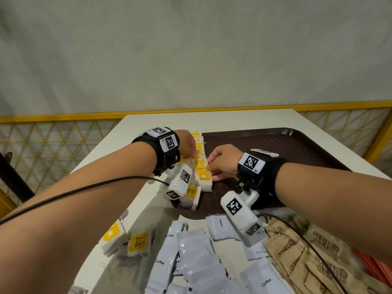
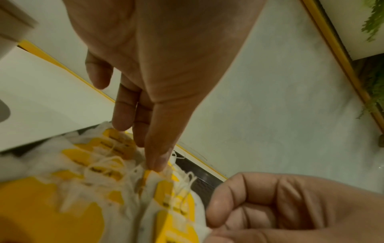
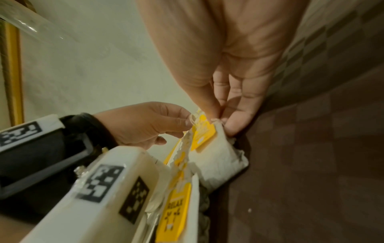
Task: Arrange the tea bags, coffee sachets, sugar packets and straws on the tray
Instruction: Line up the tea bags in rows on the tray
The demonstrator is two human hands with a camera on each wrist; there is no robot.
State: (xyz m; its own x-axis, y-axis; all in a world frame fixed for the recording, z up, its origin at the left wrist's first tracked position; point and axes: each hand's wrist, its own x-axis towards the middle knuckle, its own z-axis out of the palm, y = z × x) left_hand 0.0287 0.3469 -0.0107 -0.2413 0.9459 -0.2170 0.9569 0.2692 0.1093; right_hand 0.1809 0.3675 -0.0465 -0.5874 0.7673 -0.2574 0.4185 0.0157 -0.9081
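At the tray's left edge, left hand (image 1: 187,148) pinches tea bags (image 1: 200,164) in the row; right hand (image 1: 222,161) pinches the same row. Only tea is on the tray (image 1: 286,149). Coffee sachets (image 1: 191,251), sugar packets (image 1: 297,251) wait on table; straws unseen. Tray's right side is free.

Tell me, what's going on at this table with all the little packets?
A person is lining up tea bags along the left edge of a brown tray. Both the left hand and the right hand pinch at the row. More tea bags, coffee sachets and brown sugar packets wait on the table.
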